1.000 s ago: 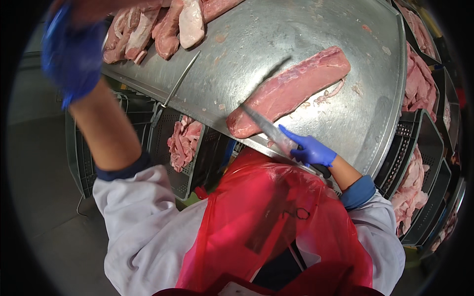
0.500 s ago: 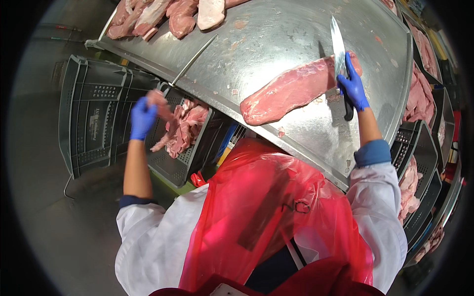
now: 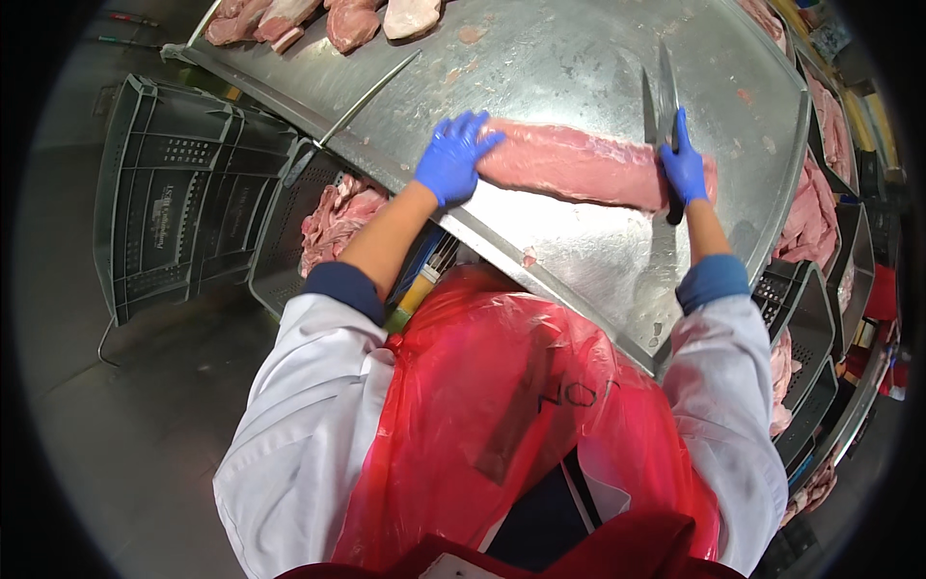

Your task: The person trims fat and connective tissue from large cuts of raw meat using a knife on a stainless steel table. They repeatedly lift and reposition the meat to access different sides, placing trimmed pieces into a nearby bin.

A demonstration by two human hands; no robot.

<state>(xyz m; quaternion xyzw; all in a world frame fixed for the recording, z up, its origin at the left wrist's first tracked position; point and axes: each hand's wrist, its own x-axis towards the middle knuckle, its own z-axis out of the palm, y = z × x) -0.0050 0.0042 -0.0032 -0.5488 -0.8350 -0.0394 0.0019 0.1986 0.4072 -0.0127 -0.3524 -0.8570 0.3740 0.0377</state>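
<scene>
- A long, pink, boneless slab of raw meat (image 3: 579,166) is laid crosswise on the broad, grey, shiny metal tabletop (image 3: 569,63), in front of the person, with one end reached by each hand.
- The slab's left end is touched by the left hand (image 3: 453,156), which is covered by a blue glove; its thumb and fingers are held apart there, but whether the meat is pinched by this grip cannot be told.
- A long, straight-bladed knife with a black handle (image 3: 667,92) is held in the right hand (image 3: 685,174), also gloved in blue; its grip is closed around the handle, and the blade is pointed away from the person, beyond the slab's far side.
- The right hand is placed over the slab near its right end.
- A thin metal rod with a dark handle (image 3: 371,96) is rested across the tabletop's left edge.
- Several pink cuts of meat (image 3: 352,24) and one paler cut (image 3: 412,17) are grouped at the upper left.
- Pink meat trimmings (image 3: 338,217) are contained in a grey perforated plastic crate (image 3: 273,246) below the left edge.
- More pink meat (image 3: 808,207) is seen in containers at the right.
- A translucent red plastic apron (image 3: 502,386) is worn over white sleeves (image 3: 299,405).
</scene>
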